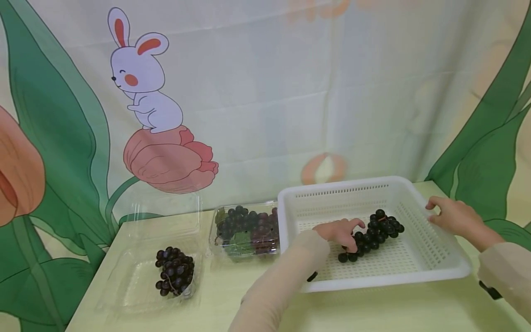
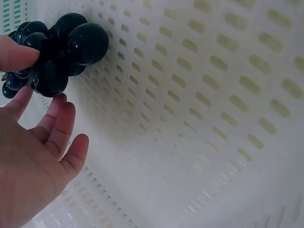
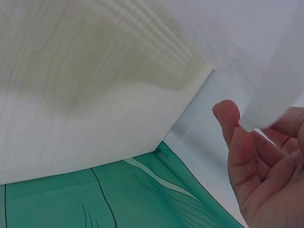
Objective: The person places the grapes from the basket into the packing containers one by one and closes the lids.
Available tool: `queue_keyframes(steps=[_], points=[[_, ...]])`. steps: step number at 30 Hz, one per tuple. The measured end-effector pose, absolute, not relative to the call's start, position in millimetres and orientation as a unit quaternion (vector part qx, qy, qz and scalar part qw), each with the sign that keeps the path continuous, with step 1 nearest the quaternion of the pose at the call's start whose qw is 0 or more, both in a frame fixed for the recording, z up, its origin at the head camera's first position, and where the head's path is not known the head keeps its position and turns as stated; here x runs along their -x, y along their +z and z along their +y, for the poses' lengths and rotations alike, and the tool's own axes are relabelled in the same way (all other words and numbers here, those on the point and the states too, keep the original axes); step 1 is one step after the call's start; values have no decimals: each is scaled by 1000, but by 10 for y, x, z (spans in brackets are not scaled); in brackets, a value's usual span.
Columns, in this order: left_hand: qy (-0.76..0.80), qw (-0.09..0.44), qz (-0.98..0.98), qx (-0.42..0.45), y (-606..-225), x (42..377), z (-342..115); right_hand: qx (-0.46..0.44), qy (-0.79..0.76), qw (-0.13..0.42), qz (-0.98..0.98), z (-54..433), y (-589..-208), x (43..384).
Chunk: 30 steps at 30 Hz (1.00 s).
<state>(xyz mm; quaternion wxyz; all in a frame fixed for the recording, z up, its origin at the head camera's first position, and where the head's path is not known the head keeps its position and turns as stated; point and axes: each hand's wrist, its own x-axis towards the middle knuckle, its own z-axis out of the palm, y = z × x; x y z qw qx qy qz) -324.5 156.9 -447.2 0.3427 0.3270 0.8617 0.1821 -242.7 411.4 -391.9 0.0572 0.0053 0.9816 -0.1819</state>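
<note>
In the head view, a white perforated plastic basket (image 1: pixel 373 278) stands on the right part of the table. A long bunch of dark grapes (image 1: pixel 375 236) lies inside it. My left hand (image 1: pixel 341 231) reaches in and holds the near-left end of this bunch. In the left wrist view, the thumb is on one side of the grapes (image 2: pixel 50 78) and fingers are on the other. My right hand (image 1: pixel 458 216) grips the basket's right rim, with bent fingers at the edge in the right wrist view.
An opened clear clamshell box (image 1: pixel 137 276) at the left contains another bunch of dark grapes (image 1: pixel 176 269). A closed clear box (image 1: pixel 244 256) of grapes, with a green leaf, stands beside the basket. Behind the table (image 1: pixel 232 286) hangs a printed curtain (image 1: pixel 265 115).
</note>
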Motion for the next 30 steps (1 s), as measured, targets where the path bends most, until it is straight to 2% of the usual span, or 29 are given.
queue_keyframes(steps=[3, 7, 18, 30], points=[[190, 310, 868, -338, -4507, 3222, 1594, -6, -182, 60, 981, 4119, -3911, 2422], [210, 293, 864, -351, -4540, 3160, 1641, -6, -182, 60, 982, 4109, -3904, 2418], [197, 281, 867, -362, -4530, 3063, 1678, -12, -183, 63, 981, 4113, -3919, 2431], [145, 264, 881, -364, -4548, 3101, 1681, -15, -186, 66, 980, 4102, -3909, 2430]])
